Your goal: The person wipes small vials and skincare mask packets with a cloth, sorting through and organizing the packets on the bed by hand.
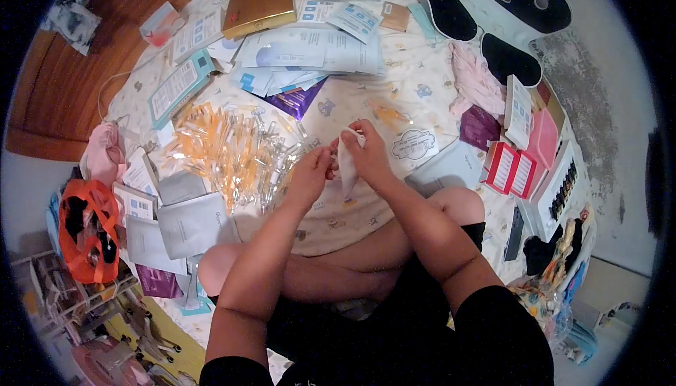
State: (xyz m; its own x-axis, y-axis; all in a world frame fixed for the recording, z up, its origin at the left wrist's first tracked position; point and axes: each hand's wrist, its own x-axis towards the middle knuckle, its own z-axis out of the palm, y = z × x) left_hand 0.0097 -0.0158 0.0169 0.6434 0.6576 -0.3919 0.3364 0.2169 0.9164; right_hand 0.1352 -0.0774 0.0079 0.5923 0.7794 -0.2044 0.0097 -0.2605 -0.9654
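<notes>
My right hand (371, 152) is closed on a thin white piece (347, 168), perhaps cloth or a soft pouch, which hangs down between my hands. Close beside it, my left hand (311, 175) has its fingers pinched together near the piece's left edge. What those fingers hold, if anything, is too small to make out. Left of my hands lies a large heap of clear ampoule-like tubes (236, 154) with orange parts. Just beyond my right hand are a few more orange-tinted tubes (389, 113) and a white label-shaped card (414, 145).
Flat sachets (296, 49) and a gold box (260, 2) lie at the far side of the patterned sheet. Grey pouches (191, 225) sit by my left knee. Red-and-white boxes (508, 169) and a pink tray (542, 140) stand at right. An orange bag (88, 231) is at far left.
</notes>
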